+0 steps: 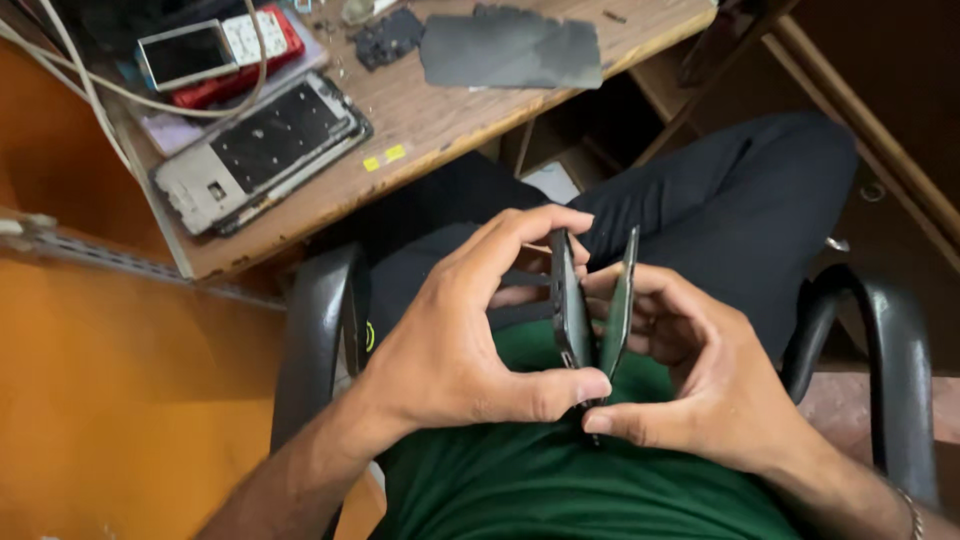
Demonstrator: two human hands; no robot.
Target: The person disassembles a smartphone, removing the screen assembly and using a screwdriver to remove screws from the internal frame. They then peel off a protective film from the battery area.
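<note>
- Dark phone body [569, 300]: held edge-on, upright, above lap.
- Thin back panel [621, 300]: splayed open at top, met body at bottom.

Over the lap, the left hand [450, 350] grips a dark phone body [570, 300] edge-on, thumb and fingers wrapped round it. The right hand [700, 380] holds a thin dark panel [620, 300] just beside it; the two pieces meet at the bottom and splay apart at the top. Beyond the left hand, on the wooden tabletop [440, 120], lies an opened phone frame [260, 150].

Head view, steeply down, seemingly close over lap
</note>
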